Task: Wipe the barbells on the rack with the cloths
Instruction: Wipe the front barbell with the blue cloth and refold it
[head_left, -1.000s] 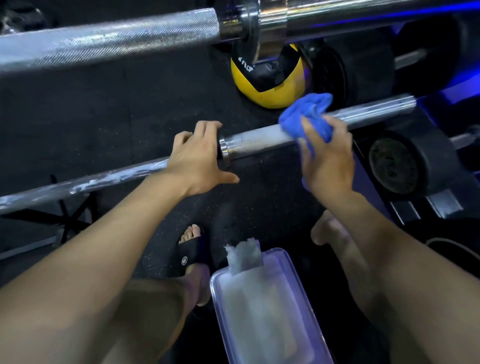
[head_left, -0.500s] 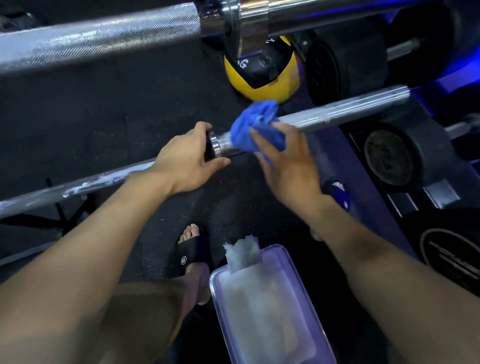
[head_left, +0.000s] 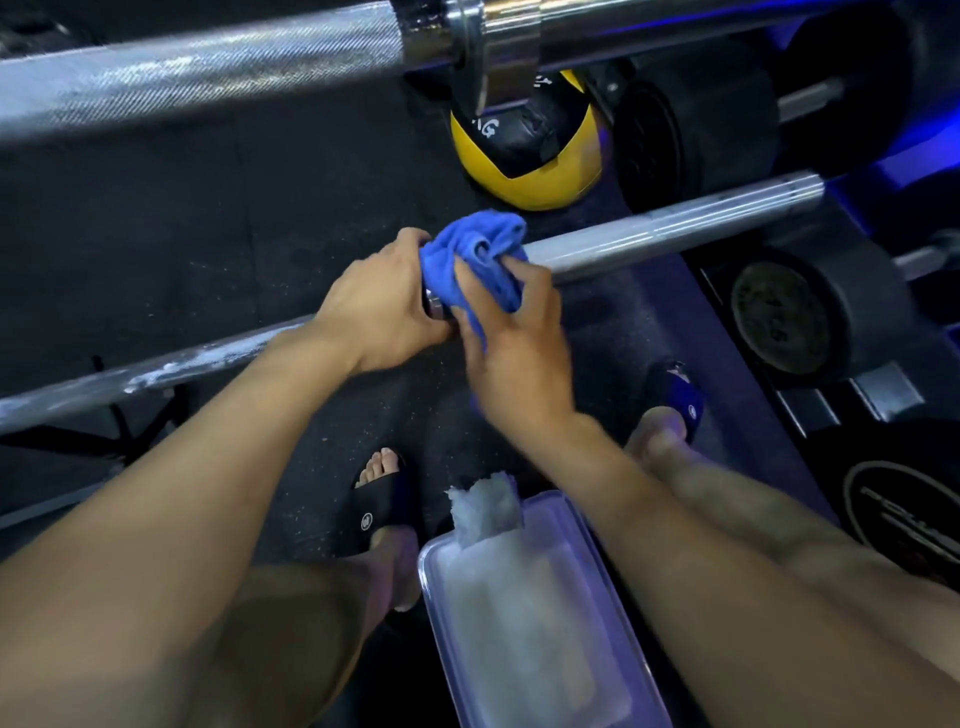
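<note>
Medicine ball (head_left: 524, 156): white marking "G" on its black panel, remainder hidden. Slide sandal (head_left: 374, 512): round logo, illegible

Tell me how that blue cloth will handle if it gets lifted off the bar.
The blue cloth is probably floppy: it bunches in folds around the barbell under the right hand. Likely light, since fingers alone hold it. Its fuzzy surface suggests it won't slip easily.

- Both forearms bare, no sleeves, watch or rings showing
- Bare legs
- Black slide sandal (head_left: 375, 512) with small round white logo on left foot
- Matching sandal (head_left: 684, 400) on right foot
</note>
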